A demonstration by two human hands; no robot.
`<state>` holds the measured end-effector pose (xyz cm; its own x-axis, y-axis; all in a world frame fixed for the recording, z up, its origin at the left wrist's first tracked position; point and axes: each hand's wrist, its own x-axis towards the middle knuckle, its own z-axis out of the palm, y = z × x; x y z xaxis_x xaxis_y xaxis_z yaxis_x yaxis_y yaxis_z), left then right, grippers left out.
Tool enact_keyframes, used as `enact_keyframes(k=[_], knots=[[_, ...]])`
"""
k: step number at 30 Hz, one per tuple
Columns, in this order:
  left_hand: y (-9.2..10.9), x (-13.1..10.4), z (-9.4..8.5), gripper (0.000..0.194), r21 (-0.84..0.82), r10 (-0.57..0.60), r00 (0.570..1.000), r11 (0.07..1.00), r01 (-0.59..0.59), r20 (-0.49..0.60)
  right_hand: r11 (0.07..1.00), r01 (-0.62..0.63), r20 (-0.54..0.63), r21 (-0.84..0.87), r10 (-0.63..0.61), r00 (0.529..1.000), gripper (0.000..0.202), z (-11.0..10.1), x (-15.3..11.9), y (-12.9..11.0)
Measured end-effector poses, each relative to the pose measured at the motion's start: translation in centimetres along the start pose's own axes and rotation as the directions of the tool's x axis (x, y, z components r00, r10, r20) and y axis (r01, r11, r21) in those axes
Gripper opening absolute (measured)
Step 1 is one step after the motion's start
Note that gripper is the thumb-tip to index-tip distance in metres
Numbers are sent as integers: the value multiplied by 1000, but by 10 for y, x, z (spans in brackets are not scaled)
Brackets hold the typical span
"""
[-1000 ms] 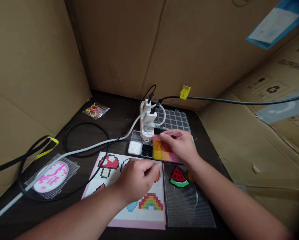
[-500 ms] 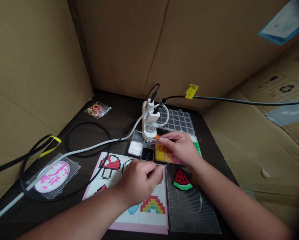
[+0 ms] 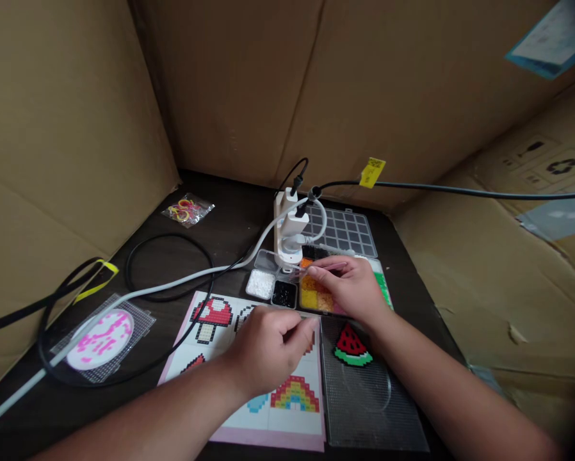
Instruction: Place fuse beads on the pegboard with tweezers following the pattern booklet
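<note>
My right hand (image 3: 352, 286) pinches pink tweezers (image 3: 333, 264) over the bead box (image 3: 309, 299), which has orange, yellow and green beads in its compartments. The tweezers' tips point left, towards the power strip's near end. My left hand (image 3: 273, 347) is closed above the pattern sheet (image 3: 249, 432), thumb against the curled fingers; what it holds, if anything, is hidden. A watermelon slice of beads (image 3: 351, 347) lies on the clear pegboard (image 3: 364, 416). Small boxes of white beads (image 3: 260, 283) and black beads (image 3: 284, 294) stand behind the sheet.
A white power strip (image 3: 287, 240) with plugs stands behind the bead boxes. Grey and black cables (image 3: 170, 286) cross the left side. A round dish of pink beads (image 3: 102, 339) and a small plastic bag (image 3: 188, 210) lie left. Cardboard walls (image 3: 239, 83) surround the table.
The view has shifted very slightly. My right hand has moved a little, still with the tweezers in it. My left hand looks the same.
</note>
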<state>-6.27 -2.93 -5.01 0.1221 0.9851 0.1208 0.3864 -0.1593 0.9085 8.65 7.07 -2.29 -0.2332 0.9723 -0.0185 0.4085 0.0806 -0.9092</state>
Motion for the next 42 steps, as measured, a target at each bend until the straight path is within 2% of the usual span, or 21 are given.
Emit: enact_keyframes(k=[14,22,34,42], knots=[[1,0,0,45,0,-13,1000,1000,13,4,1000,8,25,0,-8,1000,13,2,0,1],[0,0,-1,45,-1,-14,1000,1000,14,11,1000,-12,-15,-22,11,1000,17,3,-1,0],[0,0,0,45,-19,-5,1000,1000,6,27,996,-66,-62,60,69,996,21,0,1,-5],[1,1,0,45,-9,6,1000,1000,-6,22,1000,2,-71,11,-1,997,19,-5,1,-7]])
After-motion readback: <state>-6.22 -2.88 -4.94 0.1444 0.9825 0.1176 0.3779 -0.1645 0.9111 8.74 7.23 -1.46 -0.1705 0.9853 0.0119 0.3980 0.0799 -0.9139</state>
